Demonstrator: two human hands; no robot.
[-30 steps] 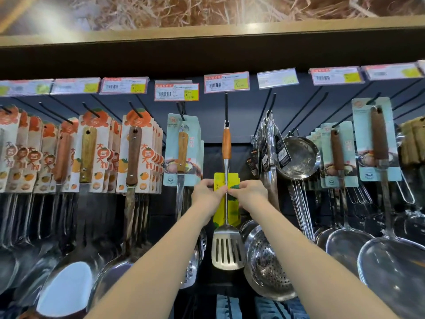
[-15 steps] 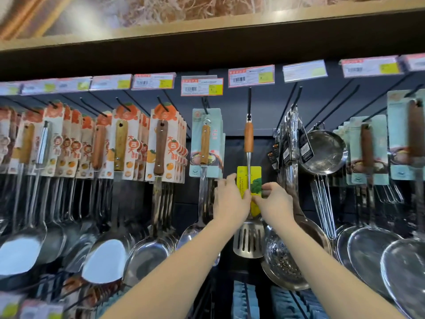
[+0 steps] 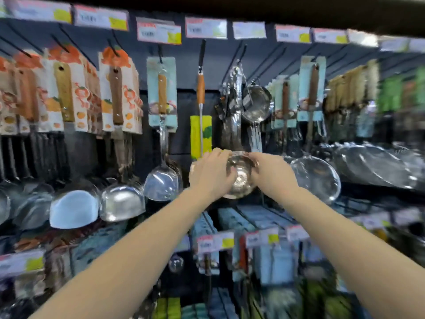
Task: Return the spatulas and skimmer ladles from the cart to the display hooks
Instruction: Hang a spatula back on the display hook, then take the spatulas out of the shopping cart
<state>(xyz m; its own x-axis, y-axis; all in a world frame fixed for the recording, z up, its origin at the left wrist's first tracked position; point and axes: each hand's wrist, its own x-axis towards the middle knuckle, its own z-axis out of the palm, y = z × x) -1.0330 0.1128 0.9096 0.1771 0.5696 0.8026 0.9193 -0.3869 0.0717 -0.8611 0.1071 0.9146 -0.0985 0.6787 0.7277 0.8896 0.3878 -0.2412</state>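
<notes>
Head view, badly blurred: my left hand (image 3: 212, 173) and right hand (image 3: 272, 174) cup the steel skimmer bowl (image 3: 240, 178) from either side, fingers curled round its rim, just below and right of the hung spatula (image 3: 200, 107) with its yellow card (image 3: 195, 137). I judge I am settling this skimmer on the hooks beside that spatula, though its handle and hook are lost in the blur. Next I must let go gently and turn to the cart, which is out of view.

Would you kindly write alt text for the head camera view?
Both hands, left hand and right hand, reach a shiny metal bowl hanging among store utensils. Above it hangs a wooden-handled spatula with a yellow card. The picture is blurred.
</notes>
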